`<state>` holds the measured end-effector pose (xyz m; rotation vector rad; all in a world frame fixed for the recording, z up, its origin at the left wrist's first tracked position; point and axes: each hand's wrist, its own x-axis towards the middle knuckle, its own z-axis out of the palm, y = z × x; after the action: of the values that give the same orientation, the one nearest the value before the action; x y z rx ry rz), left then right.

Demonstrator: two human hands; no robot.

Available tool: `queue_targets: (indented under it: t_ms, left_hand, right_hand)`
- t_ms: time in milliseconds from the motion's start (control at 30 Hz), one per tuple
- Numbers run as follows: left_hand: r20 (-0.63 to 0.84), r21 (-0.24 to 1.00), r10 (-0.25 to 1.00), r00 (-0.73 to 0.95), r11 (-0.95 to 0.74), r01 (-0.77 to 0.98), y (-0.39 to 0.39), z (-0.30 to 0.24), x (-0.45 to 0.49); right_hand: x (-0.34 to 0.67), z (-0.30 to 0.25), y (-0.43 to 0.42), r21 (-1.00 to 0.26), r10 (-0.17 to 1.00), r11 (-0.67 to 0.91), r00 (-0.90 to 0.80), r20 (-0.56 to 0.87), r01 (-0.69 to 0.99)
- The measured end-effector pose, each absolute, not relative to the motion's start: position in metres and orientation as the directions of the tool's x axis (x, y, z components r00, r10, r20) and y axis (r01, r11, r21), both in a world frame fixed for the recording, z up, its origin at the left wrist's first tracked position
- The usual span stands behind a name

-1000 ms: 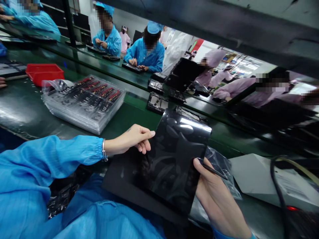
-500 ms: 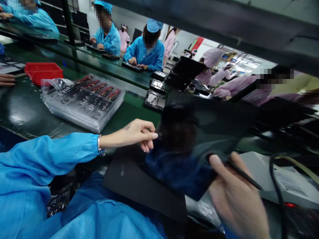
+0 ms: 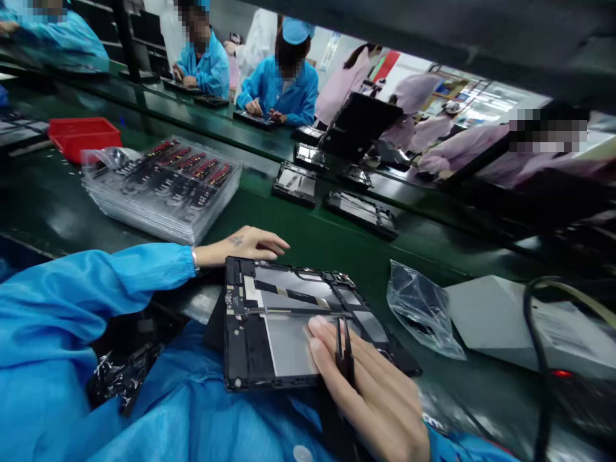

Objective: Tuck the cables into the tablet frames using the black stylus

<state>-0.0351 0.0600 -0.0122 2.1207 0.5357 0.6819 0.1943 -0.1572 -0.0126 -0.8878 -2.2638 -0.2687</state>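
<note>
An uncovered tablet [image 3: 293, 343] lies in front of me with its battery and inner parts facing up, on a dark board [image 3: 215, 330] of which only a strip shows. Black tweezers [image 3: 344, 353] are held in my right hand [image 3: 370, 391], whose fingertips also rest on the silver battery. Just beyond the tablet's far left corner, my left hand [image 3: 250, 244] has its fingers stretched out and holds nothing. Whether that hand touches the tablet's edge I cannot tell.
Stacked clear trays [image 3: 163, 186] of small parts stand left, by a red bin [image 3: 85, 138]. Several opened tablets [image 3: 363, 213] line the belt ahead. A clear plastic bag [image 3: 423, 308], a white box [image 3: 495, 321] and a black cable [image 3: 541, 372] are right. Co-workers sit opposite.
The tablet, earlier tilted up in my right hand with its glossy dark face towards me, now lies low with its inside facing up. My left hand's loosely curled fingers have straightened.
</note>
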Motion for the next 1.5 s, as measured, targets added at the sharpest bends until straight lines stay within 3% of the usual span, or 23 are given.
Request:
queue_targets:
  t_ms: [67, 133, 200, 567, 667, 733, 833, 867, 933, 1067, 1233, 1333, 1500]
  left_hand:
    - [0.302, 0.629, 0.685, 0.663, -0.666, 0.401, 0.061, -0.015, -0.056]
    - [0.291, 0.457, 0.739, 0.607, -0.665, 0.591, 0.057, -0.019, -0.076]
    - [0.237, 0.374, 0.760, 0.606, -0.647, 0.665, 0.046, -0.024, -0.092]
    - [0.061, 0.449, 0.831, 0.552, -0.517, 0.729, 0.012, -0.051, -0.109]
    - [0.092, 0.543, 0.833, 0.545, -0.501, 0.674, 0.008, -0.044, -0.107]
    - [0.039, 0.681, 0.850, 0.525, -0.407, 0.608, -0.003, -0.030, -0.105]
    - [-0.224, 0.896, 0.857, 0.463, -0.005, 0.444, -0.024, -0.006, -0.100]
    - [-0.299, 0.911, 0.858, 0.417, 0.127, 0.392, -0.029, 0.002, -0.097]
    - [-0.335, 0.922, 0.882, 0.331, 0.235, 0.307, -0.031, 0.018, -0.088]
    - [-0.114, 0.975, 0.967, 0.230, 0.064, 0.215, 0.005, 0.057, -0.044]
    - [0.269, 0.958, 0.829, 0.491, -0.282, -0.049, 0.103, 0.109, 0.090]
    - [0.296, 0.954, 0.811, 0.504, -0.232, -0.188, 0.160, 0.116, 0.194]
    - [0.201, 0.971, 0.831, 0.519, -0.101, -0.216, 0.218, 0.087, 0.341]
  right_hand:
    - [0.199, -0.019, -0.156, 0.220, 0.378, 0.731, -0.652, 0.657, 0.646]
    - [0.200, -0.020, -0.157, 0.274, 0.385, 0.707, -0.679, 0.625, 0.652]
    - [0.196, -0.019, -0.159, 0.264, 0.419, 0.704, -0.686, 0.595, 0.659]
    - [0.171, -0.049, -0.169, 0.124, 0.577, 0.674, -0.625, 0.526, 0.728]
    - [0.172, -0.058, -0.164, 0.048, 0.570, 0.689, -0.581, 0.581, 0.723]
    - [0.173, -0.060, -0.159, 0.026, 0.555, 0.689, -0.550, 0.624, 0.725]
    - [0.176, -0.055, -0.146, 0.042, 0.491, 0.696, -0.517, 0.701, 0.717]
    - [0.179, -0.051, -0.141, 0.055, 0.464, 0.706, -0.520, 0.718, 0.707]
    - [0.193, -0.040, -0.129, 0.068, 0.419, 0.734, -0.529, 0.738, 0.676]
    - [0.246, -0.022, -0.116, 0.030, 0.360, 0.779, -0.485, 0.797, 0.627]
    - [0.316, -0.026, -0.107, 0.030, 0.337, 0.710, -0.376, 0.863, 0.704]
    - [0.335, -0.032, -0.103, -0.020, 0.319, 0.652, -0.250, 0.914, 0.758]
    - [0.337, -0.028, -0.110, -0.059, 0.299, 0.539, -0.126, 0.946, 0.840]
